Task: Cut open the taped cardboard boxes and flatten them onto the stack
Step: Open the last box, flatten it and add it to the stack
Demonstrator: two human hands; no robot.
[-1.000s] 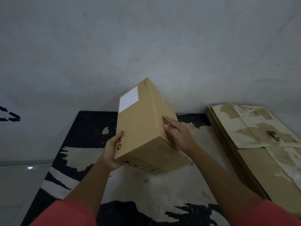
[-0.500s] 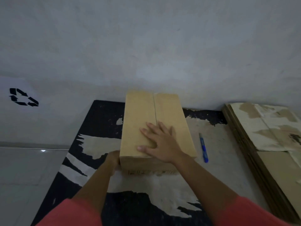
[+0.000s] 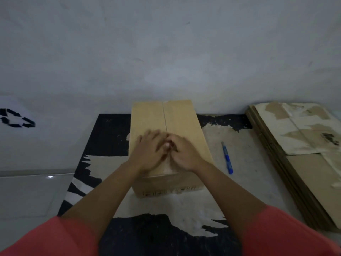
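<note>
Box (image 3: pixel 177 122): is sitting on the mat (image 3: pixel 110 137) straight before me, far end toward the wall.
Left hand (image 3: pixel 147 154): I am resting it on the box top, left of the seam.
Right hand (image 3: pixel 186 154): I am resting it right of the seam, touching my left hand.
Cutter (image 3: pixel 227 157): is lying on the mat, just right of the box.
Stack (image 3: pixel 304 163): is lying right of the cutter, apart from it.
Recycling mark (image 3: pixel 16 118): is showing far left, well apart from the box.
</note>
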